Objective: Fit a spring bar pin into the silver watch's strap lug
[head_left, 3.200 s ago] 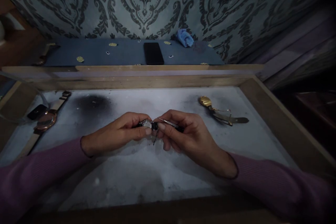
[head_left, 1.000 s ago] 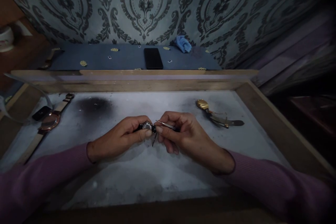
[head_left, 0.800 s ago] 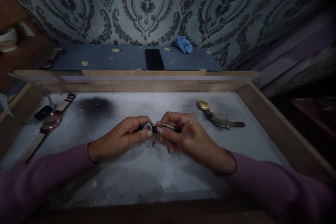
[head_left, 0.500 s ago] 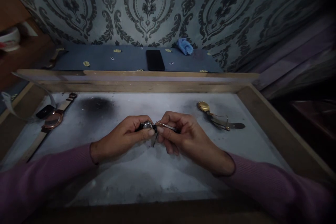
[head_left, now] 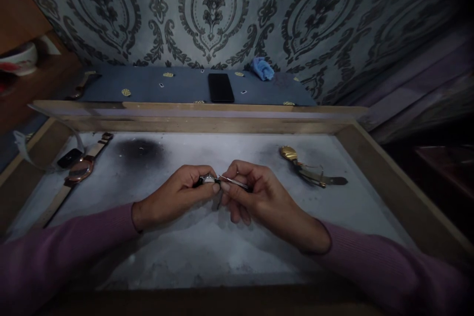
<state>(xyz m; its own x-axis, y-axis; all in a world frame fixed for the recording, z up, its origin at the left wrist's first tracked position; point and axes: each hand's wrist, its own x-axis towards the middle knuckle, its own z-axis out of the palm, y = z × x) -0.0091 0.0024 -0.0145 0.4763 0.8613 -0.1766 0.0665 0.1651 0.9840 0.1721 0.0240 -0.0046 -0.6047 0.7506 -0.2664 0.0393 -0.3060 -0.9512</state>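
Observation:
Over the middle of a white-floored wooden tray (head_left: 177, 256), my left hand (head_left: 174, 192) is closed on a small wristwatch (head_left: 208, 178), thumb along its near side. The watch's round case shows between thumb and fingers; most of its dark strap is hidden. My right hand (head_left: 255, 192) pinches a thin metal tool (head_left: 235, 181), perhaps tweezers or a small screwdriver; I cannot tell which. Its thin tip points left, close to the watch's right end. The two hands nearly meet there.
Left in the tray lie a rose-gold watch (head_left: 79, 170) on a pale strap and a black square watch (head_left: 69, 158) with a clear band. A gold watch (head_left: 289, 153) lies right. Beyond the rim are a black phone (head_left: 221, 88), a blue cloth (head_left: 262, 68) and a bowl (head_left: 19, 60).
The watch has tilted a little in my left hand, and the tool in my right hand has shifted slightly. The whole view has moved a little.

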